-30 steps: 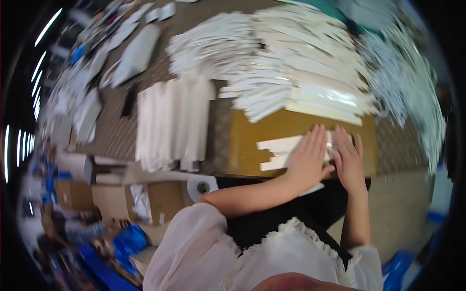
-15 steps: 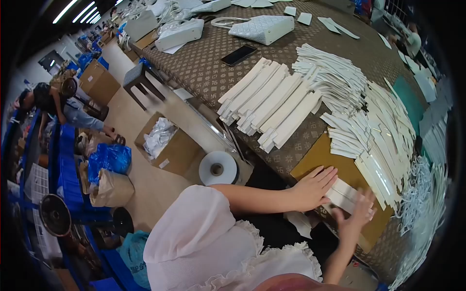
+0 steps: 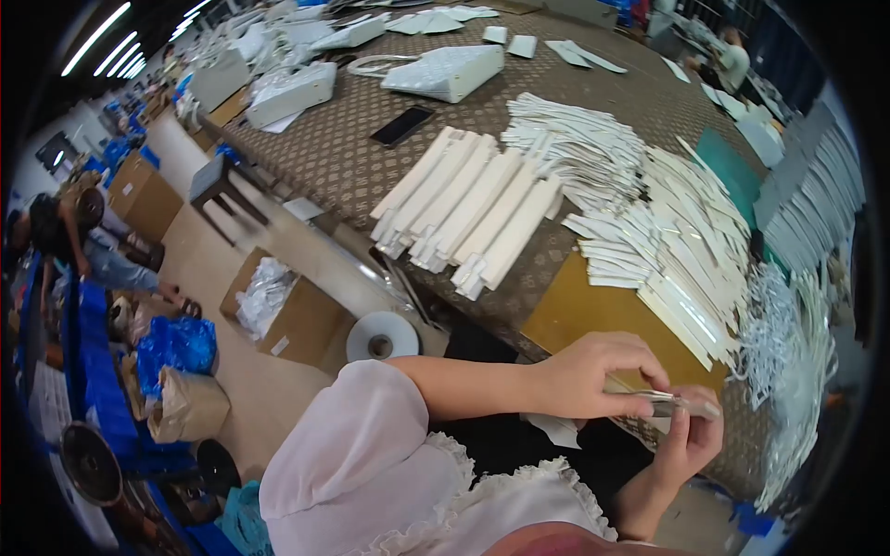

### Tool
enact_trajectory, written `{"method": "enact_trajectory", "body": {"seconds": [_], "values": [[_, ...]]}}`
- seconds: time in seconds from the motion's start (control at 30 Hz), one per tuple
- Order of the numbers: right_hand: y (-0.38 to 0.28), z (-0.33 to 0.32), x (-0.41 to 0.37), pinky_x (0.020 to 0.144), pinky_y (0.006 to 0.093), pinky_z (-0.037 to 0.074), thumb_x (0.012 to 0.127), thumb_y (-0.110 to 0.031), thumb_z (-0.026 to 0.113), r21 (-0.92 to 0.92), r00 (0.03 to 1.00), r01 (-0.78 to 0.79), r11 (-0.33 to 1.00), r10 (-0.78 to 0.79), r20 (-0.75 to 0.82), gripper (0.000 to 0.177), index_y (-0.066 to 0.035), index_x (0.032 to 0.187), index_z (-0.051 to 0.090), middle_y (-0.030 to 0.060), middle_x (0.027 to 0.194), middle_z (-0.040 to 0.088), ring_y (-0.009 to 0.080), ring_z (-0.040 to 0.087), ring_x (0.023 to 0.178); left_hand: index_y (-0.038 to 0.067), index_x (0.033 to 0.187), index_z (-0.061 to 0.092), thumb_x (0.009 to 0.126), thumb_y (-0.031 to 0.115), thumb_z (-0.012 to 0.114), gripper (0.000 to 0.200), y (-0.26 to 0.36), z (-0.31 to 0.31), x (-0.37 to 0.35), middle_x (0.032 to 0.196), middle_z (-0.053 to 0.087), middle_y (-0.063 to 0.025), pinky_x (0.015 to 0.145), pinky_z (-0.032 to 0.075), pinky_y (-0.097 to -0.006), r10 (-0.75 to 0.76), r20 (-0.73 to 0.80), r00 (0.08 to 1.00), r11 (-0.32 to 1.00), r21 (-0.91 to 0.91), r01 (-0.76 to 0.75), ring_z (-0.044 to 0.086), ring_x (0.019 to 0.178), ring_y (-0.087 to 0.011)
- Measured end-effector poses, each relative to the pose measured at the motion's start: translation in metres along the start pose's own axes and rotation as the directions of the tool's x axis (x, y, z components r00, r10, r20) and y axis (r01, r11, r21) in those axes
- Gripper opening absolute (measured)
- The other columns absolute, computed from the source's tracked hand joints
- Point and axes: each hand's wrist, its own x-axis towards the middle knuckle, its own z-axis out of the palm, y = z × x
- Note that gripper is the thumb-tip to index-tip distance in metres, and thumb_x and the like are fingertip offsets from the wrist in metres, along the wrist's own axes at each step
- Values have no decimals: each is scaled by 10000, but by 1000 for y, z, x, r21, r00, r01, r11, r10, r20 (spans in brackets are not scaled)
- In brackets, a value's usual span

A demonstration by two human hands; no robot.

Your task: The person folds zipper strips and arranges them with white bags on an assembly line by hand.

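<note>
At the lower right of the frame, the left hand [image 3: 593, 378] is curled, its thumb and fingers pinching the near end of a pale strip [image 3: 659, 397]. The right hand [image 3: 684, 449] is partly closed, with its thumb and bent fingers gripping the strip's other end. Half a second ago, both hands lay over the strip on the brown board [image 3: 593, 315], the left one flat and the right one blurred; now the strip is up off the board, seen nearly edge-on between the fingers.

The view has also swung, so the things on the table [image 3: 324, 176] sit further left in the frame. The row of strip bundles [image 3: 468, 208] in the centre, the loose strip pile [image 3: 691, 250] at right and the phone [image 3: 401, 126] at upper centre keep their arrangement.
</note>
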Motion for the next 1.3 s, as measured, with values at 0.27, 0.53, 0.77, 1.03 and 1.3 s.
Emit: {"method": "enact_trajectory", "body": {"seconds": [0.27, 0.53, 0.77, 1.03, 1.3], "values": [[67, -5, 5, 770, 242, 456, 856, -89, 708, 151, 879, -415, 897, 438, -188, 187, 1, 995, 622, 28, 929, 640, 98, 579, 845, -8, 897, 638, 796, 139, 751, 211, -59, 16, 29, 826, 626, -66, 674, 482, -284, -254, 42, 966, 966, -50, 255, 592, 753, -148], [79, 3, 15, 782, 238, 462, 874, -92, 687, 117, 855, -478, 871, 492, -168, 165, -1, 1004, 640, 16, 930, 658, 85, 591, 850, -23, 922, 668, 810, 130, 759, 210, -96, 27, 30, 842, 656, -41, 680, 489, -252, -457, 73, 887, 859, -221, 461, 590, 743, -93], [69, -4, 13, 728, 219, 463, 846, -77, 720, 193, 801, -596, 780, 596, 64, 136, -12, 952, 666, 4, 875, 665, 63, 591, 799, -9, 895, 693, 799, 125, 770, 182, -81, 24, 21, 829, 662, -39, 691, 504, -246, -433, 64, 899, 863, -257, 435, 634, 761, -99], [71, -4, 10, 718, 218, 464, 830, -84, 736, 191, 810, -585, 788, 580, 88, 135, -17, 929, 673, 3, 854, 666, 69, 599, 784, -9, 864, 691, 779, 82, 790, 159, -75, 19, 20, 830, 650, -28, 695, 500, -241, -491, 125, 862, 816, -282, 505, 630, 769, -99], [68, -1, 10, 713, 246, 462, 795, -72, 746, 287, 807, -589, 756, 571, 151, 113, -18, 862, 674, 18, 814, 658, 89, 598, 772, -3, 811, 662, 768, 25, 776, 125, -77, 15, 21, 799, 610, -23, 663, 453, -237, -403, 207, 891, 798, -397, 453, 583, 739, -92]]}}
